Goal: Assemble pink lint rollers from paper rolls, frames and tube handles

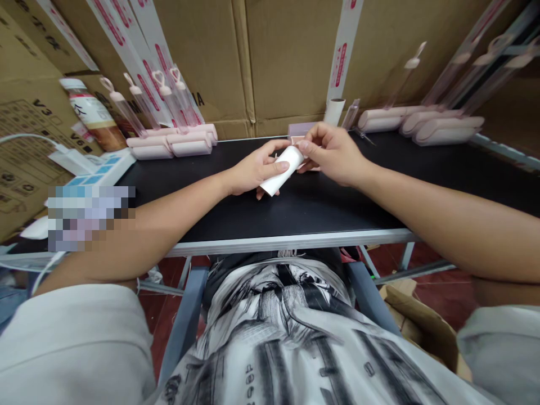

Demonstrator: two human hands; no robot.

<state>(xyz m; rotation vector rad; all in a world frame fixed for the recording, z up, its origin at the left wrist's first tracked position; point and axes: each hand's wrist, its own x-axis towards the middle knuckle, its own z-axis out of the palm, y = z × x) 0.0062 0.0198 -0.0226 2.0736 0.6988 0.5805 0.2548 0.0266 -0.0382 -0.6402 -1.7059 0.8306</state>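
Observation:
A white paper roll (283,171), like a lint roller refill, is tilted in my left hand (257,167), its far end up and to the right. My left thumb lies along its side, with the other fingers curled around and under it. At that far end, my right hand (331,153) has its thumb and index finger pinched together. Something small and pale pink shows by the fingertips, too hidden to name. Behind my hands sits a pale pink box-like piece (298,130), partly covered. Another white roll (335,112) stands at the back beside a clear plastic piece (351,115).
Pink lint rollers (192,143) with upright clear handles line the back left; more rollers (382,120) stand at the back right. A drink bottle (93,115) and a power strip (101,173) are on the left. Cardboard (287,67) walls the black table (236,216).

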